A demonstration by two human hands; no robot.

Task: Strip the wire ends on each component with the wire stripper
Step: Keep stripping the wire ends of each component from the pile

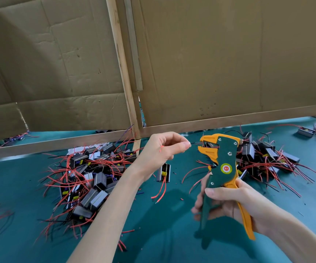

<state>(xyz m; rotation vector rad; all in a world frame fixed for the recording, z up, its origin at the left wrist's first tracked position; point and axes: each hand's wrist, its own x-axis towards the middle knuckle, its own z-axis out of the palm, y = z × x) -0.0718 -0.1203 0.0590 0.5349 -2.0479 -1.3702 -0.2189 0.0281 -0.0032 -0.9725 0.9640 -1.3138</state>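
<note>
Hands (161, 149) (227, 202) aloft: wire (193, 143) beside upright stripper (223, 158).

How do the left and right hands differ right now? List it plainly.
The left hand pinches a thin wire; the right hand grips the wire stripper by its handles. The left hand sits higher in view than the right hand. Both are bare.

This was an electronics assembly workshop: a workbench covered in teal-green cloth (14, 179) carried heaps of small black block-shaped components (94, 188) trailing thin red and black wires (195, 170), and brown cardboard panels (210, 63) framed in bare wooden strips (122, 73) screened it.
</note>
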